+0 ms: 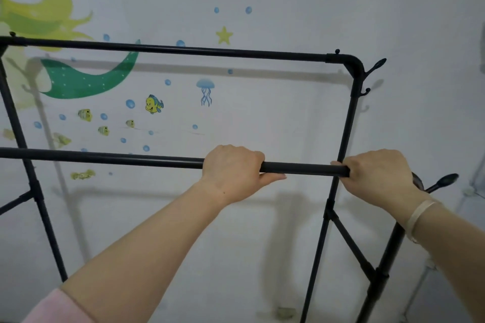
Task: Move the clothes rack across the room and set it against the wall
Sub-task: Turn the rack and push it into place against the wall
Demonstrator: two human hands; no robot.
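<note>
A black metal clothes rack with two parallel top bars stands in front of me, close to a white wall with sea-creature stickers. Its far bar runs across the upper part of the view and casts a shadow on the wall just behind it. My left hand is wrapped around the near bar right of its middle. My right hand grips the same bar at its right end, over the corner joint. Both forearms reach up from the bottom of the view. No clothes hang on the rack.
Hooks stick out from the rack's right corner posts. Slanted legs and a cross brace descend at the right; another leg slants down at the left. A pale cable or pipe shows at the far right edge.
</note>
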